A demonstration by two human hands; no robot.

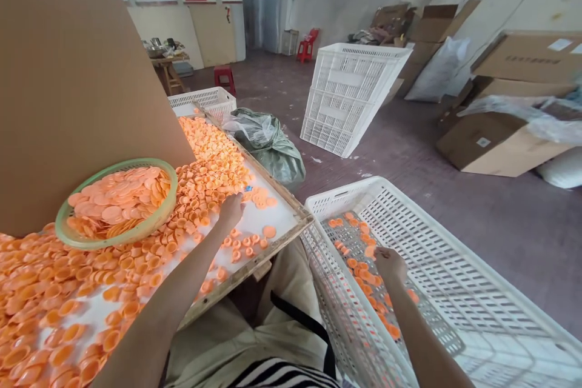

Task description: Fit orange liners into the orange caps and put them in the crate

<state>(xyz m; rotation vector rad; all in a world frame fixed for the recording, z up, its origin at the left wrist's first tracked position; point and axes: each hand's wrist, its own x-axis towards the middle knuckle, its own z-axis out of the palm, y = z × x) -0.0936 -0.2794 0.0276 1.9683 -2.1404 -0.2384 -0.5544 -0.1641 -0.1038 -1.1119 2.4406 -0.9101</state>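
Observation:
My left hand reaches over a white tabletop, its fingers drawn together at the edge of a heap of small orange plastic cups. What it pinches, if anything, is hidden. Flat orange discs and a tiny blue piece lie just beyond its fingertips. Down inside a white plastic crate, my right hand has its fingers curled. An orange piece shows right at those fingertips; I cannot tell whether it is held. More orange cups are scattered across the crate's bottom.
On the heap rests a green basket of orange discs, beside a tall cardboard sheet. A wooden rim edges the table. Beyond stand a green sack, stacked white crates, cardboard boxes and red stools.

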